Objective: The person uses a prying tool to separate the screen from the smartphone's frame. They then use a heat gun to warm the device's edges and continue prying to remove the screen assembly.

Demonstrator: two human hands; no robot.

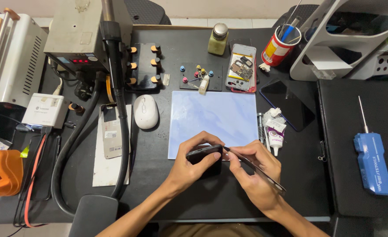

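Note:
My left hand (188,166) grips a small black phone (205,154) tilted on its edge, just over the near edge of a pale blue work mat (211,116). My right hand (253,173) pinches long metal tweezers (257,169), whose tip touches the phone's right end. Both hands hover above the black desk mat (167,184) near the table's front edge.
A white mouse (145,111), a screw tray (198,77), an opened phone (242,68), a dark phone (288,105), a glue tube (275,134) and a red cup of tools (281,44) lie beyond. A thick black hose (115,87) curves at left. A blue electric screwdriver (371,160) rests at right.

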